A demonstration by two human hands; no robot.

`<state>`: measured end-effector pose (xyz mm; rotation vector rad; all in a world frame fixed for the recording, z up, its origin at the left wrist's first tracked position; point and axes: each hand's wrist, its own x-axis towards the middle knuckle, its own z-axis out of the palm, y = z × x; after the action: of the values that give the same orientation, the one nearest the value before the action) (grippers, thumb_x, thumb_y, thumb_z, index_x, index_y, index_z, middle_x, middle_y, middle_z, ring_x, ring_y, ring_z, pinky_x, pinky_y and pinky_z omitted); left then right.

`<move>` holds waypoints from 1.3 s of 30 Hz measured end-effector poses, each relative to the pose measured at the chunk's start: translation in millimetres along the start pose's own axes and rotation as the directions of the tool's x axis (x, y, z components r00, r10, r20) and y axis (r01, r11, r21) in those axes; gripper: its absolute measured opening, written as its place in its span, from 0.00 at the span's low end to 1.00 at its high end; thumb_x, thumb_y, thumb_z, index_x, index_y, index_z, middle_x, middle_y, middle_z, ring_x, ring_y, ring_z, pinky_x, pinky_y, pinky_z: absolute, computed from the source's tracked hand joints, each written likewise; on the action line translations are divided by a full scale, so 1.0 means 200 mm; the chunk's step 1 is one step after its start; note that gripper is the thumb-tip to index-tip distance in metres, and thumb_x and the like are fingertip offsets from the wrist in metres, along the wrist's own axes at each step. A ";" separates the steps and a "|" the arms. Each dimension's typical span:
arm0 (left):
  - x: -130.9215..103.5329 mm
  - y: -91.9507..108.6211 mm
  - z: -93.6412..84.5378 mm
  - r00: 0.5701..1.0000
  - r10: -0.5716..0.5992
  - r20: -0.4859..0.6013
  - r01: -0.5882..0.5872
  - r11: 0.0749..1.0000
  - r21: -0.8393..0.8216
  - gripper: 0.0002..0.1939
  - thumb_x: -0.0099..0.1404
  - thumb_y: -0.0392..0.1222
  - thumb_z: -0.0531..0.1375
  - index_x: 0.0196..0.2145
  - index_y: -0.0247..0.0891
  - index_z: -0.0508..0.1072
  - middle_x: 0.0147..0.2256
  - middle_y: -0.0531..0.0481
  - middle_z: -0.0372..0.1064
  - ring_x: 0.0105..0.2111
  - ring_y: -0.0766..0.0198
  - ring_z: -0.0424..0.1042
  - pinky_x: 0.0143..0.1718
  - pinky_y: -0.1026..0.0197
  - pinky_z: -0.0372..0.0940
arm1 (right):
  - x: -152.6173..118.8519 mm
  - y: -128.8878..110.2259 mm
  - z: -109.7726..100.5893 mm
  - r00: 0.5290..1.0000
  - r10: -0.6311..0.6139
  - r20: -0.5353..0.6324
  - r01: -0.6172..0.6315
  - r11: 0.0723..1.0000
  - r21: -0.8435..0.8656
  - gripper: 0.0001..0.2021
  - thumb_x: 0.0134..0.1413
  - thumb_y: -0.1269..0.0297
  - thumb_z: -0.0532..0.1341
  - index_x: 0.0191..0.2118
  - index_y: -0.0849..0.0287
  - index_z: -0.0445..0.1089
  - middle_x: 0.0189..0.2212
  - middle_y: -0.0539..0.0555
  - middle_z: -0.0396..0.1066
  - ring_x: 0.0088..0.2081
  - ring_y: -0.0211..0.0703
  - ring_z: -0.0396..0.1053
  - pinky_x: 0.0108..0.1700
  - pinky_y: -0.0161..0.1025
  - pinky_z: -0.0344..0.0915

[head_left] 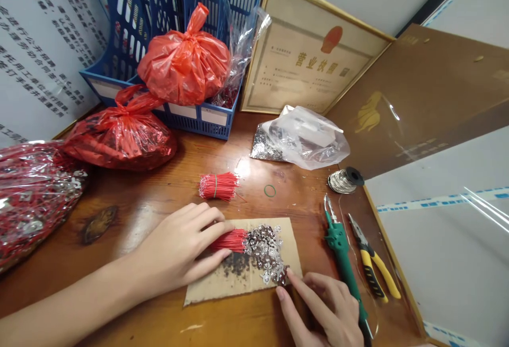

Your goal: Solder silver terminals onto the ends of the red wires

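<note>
My left hand (191,246) lies over a bundle of red wires (233,241), thumb and fingers on either side of it. The wires' right ends meet a heap of small metal ring-shaped tabs (264,251). Both rest on a piece of cardboard (292,243) with dark scorch marks. At the heap's lower right edge, my right hand (326,310) touches the tabs with its index fingertip; the thumb is held apart, and no held piece shows between them. Behind the cardboard lies another bundle of red wires (225,186), tied with a green band.
Right of the cardboard lie a green soldering iron (344,257), yellow-handled pliers (371,262) and a solder wire spool (345,180). Behind are a green rubber band (270,191), a clear plastic bag (310,137), red bags (123,132), a blue rack (191,119) and a framed certificate (290,81).
</note>
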<state>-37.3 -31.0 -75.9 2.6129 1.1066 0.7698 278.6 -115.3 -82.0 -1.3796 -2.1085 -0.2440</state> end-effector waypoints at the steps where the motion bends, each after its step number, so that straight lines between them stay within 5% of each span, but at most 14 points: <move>1: 0.00 0.00 0.00 1.000 0.002 0.002 -0.002 1.000 0.003 0.13 0.80 0.46 0.57 0.56 0.41 0.74 0.45 0.46 0.75 0.40 0.54 0.71 0.43 0.53 0.62 | 0.01 -0.01 0.00 1.000 0.011 -0.016 -0.011 1.000 0.002 0.07 0.68 0.62 0.69 0.49 0.54 0.81 0.34 0.52 0.75 0.34 0.43 0.72 0.40 0.44 0.61; 9: 0.00 0.00 0.00 1.000 0.012 0.006 -0.012 1.000 0.014 0.13 0.80 0.46 0.56 0.56 0.41 0.74 0.45 0.45 0.74 0.41 0.53 0.71 0.44 0.52 0.62 | 0.06 -0.01 0.05 0.998 0.056 0.005 -0.056 0.998 0.015 0.08 0.69 0.62 0.70 0.51 0.48 0.81 0.35 0.50 0.76 0.36 0.45 0.72 0.42 0.46 0.60; 23: 0.00 0.00 0.00 1.000 0.002 0.015 -0.002 1.000 0.008 0.13 0.79 0.46 0.57 0.56 0.41 0.74 0.45 0.45 0.74 0.40 0.54 0.71 0.43 0.52 0.62 | 0.01 0.07 0.00 0.983 0.138 0.123 -0.140 0.990 0.009 0.16 0.72 0.48 0.65 0.55 0.53 0.76 0.38 0.51 0.75 0.38 0.47 0.74 0.42 0.45 0.64; 32: 0.00 0.00 -0.01 1.000 0.003 0.010 -0.003 1.000 0.013 0.13 0.79 0.46 0.57 0.56 0.41 0.75 0.45 0.45 0.75 0.40 0.54 0.71 0.43 0.53 0.63 | 0.13 0.01 0.06 0.968 0.244 0.062 -0.248 0.968 0.050 0.11 0.75 0.54 0.63 0.54 0.53 0.74 0.33 0.50 0.71 0.35 0.47 0.69 0.40 0.45 0.61; 39: 0.00 0.00 -0.01 1.000 0.001 0.017 -0.001 1.000 0.002 0.13 0.79 0.45 0.57 0.56 0.40 0.74 0.45 0.45 0.74 0.40 0.54 0.70 0.42 0.52 0.63 | 0.10 -0.07 0.06 0.985 0.075 0.155 -0.086 0.994 0.064 0.24 0.66 0.59 0.68 0.64 0.56 0.68 0.58 0.63 0.69 0.58 0.61 0.65 0.58 0.56 0.61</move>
<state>-37.8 -31.0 -75.0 2.6172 1.1018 0.7462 257.1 -101.2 -77.6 -1.4786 -2.1560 -0.0311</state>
